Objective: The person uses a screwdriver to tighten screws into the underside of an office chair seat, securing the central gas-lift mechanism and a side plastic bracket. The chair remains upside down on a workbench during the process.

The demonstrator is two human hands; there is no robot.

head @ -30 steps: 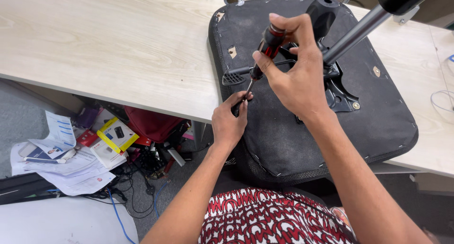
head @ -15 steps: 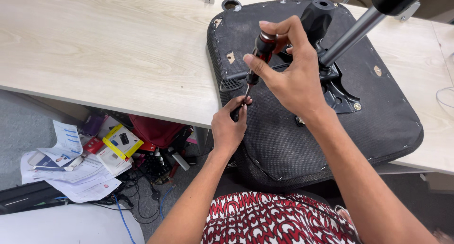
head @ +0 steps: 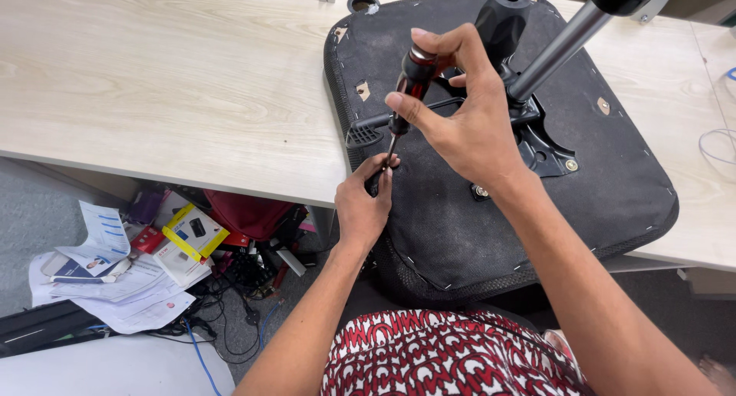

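Head view: right hand [head: 471, 128] fingers wrapped round screwdriver [head: 410, 85] handle; left hand [head: 364, 200] fingertips pinch its shaft at the seat underside [head: 613, 181]. Grip unchanged since earlier.

An upturned chair seat [head: 583, 204] lies on the counter [head: 169, 82] at two o'clock; papers [head: 107, 277] litter the floor at eight o'clock.

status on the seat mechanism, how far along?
Done: seat base lies upside down on the desk, mechanism plate with two visible bolts in. In hand: right hand grips the screwdriver, left hand steadies its tip near the front edge. Left: can't tell which fasteners remain.
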